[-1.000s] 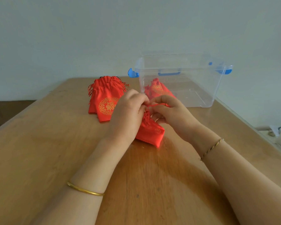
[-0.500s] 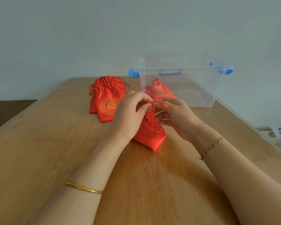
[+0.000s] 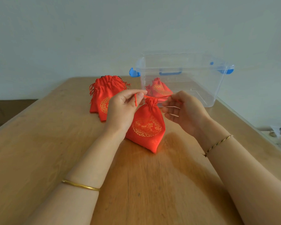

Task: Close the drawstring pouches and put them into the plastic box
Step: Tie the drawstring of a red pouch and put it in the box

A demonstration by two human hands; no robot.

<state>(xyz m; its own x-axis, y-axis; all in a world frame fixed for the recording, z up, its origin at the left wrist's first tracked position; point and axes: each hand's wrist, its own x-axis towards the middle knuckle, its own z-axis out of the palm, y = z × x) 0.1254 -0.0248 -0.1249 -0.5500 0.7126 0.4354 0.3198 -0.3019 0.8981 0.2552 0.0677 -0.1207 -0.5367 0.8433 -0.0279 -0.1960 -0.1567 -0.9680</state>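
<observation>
Head view: left hand [image 3: 122, 111] and right hand [image 3: 185, 114] each pinch 1 drawstring [image 3: 152, 96] end, held apart to cinch the red pouch [image 3: 146, 127]. Neck gathered; it sits on the wooden table [image 3: 39, 151] near the plastic box [image 3: 217, 82].

Light was soft, even and moderately bright. My forearms [image 3: 91, 159] cast only faint, diffuse shadows on the table [image 3: 39, 143]. A mild sheen showed on the plastic box [image 3: 217, 88] walls. Edges bent with wide-angle distortion. Detail was slightly soft throughout.
</observation>
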